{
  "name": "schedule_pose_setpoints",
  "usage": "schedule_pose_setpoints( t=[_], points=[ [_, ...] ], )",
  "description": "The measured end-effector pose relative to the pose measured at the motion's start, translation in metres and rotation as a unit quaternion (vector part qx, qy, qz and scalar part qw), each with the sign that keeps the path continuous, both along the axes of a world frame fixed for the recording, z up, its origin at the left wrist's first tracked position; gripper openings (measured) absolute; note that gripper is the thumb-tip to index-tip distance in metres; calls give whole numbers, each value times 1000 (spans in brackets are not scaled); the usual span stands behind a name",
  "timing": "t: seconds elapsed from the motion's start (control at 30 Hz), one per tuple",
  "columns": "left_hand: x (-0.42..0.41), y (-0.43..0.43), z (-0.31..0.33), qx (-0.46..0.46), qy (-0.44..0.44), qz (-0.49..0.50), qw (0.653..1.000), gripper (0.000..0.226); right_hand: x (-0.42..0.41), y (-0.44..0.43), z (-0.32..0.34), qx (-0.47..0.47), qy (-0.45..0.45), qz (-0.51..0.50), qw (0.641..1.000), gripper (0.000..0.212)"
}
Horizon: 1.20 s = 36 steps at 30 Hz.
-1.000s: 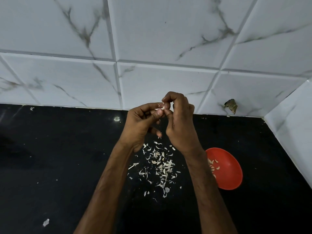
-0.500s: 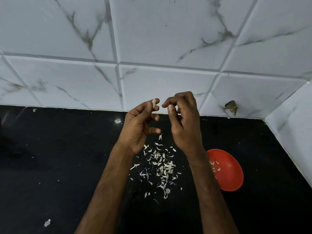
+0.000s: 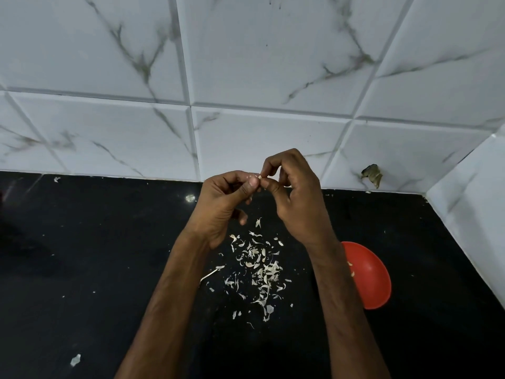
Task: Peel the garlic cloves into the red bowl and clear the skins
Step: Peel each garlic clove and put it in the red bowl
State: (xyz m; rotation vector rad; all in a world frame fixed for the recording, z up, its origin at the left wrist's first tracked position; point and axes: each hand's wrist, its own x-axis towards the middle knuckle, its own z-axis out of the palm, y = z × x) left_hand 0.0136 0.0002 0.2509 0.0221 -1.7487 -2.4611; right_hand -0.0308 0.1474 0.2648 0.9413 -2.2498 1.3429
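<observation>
Hands (image 3: 262,195) pinch one garlic clove (image 3: 259,177) between fingertips.

The red bowl (image 3: 374,277) was half hidden by the right forearm; the pinched garlic clove (image 3: 259,177) was barely discernible.

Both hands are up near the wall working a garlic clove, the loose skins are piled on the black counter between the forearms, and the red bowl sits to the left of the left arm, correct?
Not quite. The head view shows the red bowl on the right, partly behind the right forearm, not left of the left arm. The rest holds: left hand and right hand pinch a garlic clove, and the skins lie on the black counter between the forearms.
</observation>
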Motion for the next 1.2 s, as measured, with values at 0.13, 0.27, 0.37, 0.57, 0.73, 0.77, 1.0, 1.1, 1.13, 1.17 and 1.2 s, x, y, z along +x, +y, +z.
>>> schedule_pose_setpoints(
  t=[0.13,0.27,0.37,0.57,0.73,0.77,1.0,1.1,1.13,1.17,1.2],
  points=[
    [2,-1,-2,-14,-11,-11,1000,6,-4,6,-3,77,-13,33,996,18],
    [1,3,-3,11,-25,-12,1000,12,-4,4,-9,103,21,4,994,26],
    [1,3,-1,3,-25,-17,1000,10,-3,6,-8,66,25,-2,998,13],
    [4,-6,1,-82,-17,-28,996,17,-5,12,-8,85,1,48,995,9],
    [3,-11,-5,-76,-22,-31,996,6,-7,13,-13,125,-44,81,988,28],
    [3,-10,-5,-70,-23,-33,997,6,-7,13,-13,130,-44,81,987,31],
    [0,-6,-10,-40,-27,-41,998,7,-8,12,-14,146,-9,56,988,32],
    [0,-3,-10,-27,-29,-36,999,21,-7,10,-14,151,14,38,988,31],
    [-1,-2,-10,-20,-28,-32,999,22,-7,10,-15,151,24,30,988,31],
    [-1,0,-10,-9,-29,-27,999,22,-7,9,-14,147,35,21,988,32],
    [-1,1,-10,1,-30,-22,999,22,-7,8,-15,140,45,12,989,32]
  ],
)
